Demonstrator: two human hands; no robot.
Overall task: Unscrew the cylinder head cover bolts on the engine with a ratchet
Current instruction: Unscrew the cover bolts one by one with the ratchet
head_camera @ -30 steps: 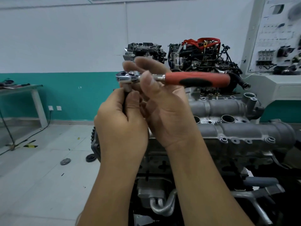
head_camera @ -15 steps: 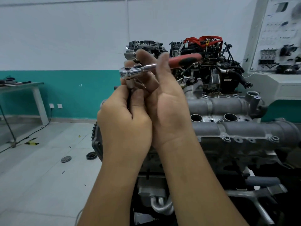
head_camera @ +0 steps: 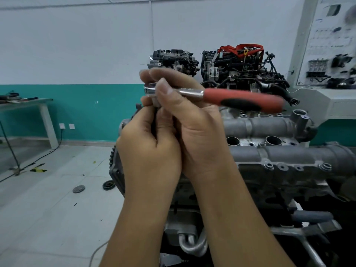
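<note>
Both hands are raised in front of the engine. My right hand (head_camera: 194, 130) pinches the chrome head of a ratchet (head_camera: 192, 92) between thumb and fingers; its red and black handle (head_camera: 242, 100) points right. My left hand (head_camera: 148, 151) grips the socket or bit under the ratchet head, mostly hidden by my fingers. Behind and to the right lies the grey cylinder head cover (head_camera: 289, 157) with several bolts (head_camera: 268, 166) along its near edge.
Two other engines (head_camera: 231, 66) stand at the back by the white and teal wall. A grey console with a parts board (head_camera: 327, 54) is at the right. A table (head_camera: 25, 105) stands at the left. Round parts (head_camera: 79, 189) and cables lie on the tiled floor.
The ratchet handle swung from pointing up and back half a second ago to lying level, pointing right. My left hand stayed under the head.
</note>
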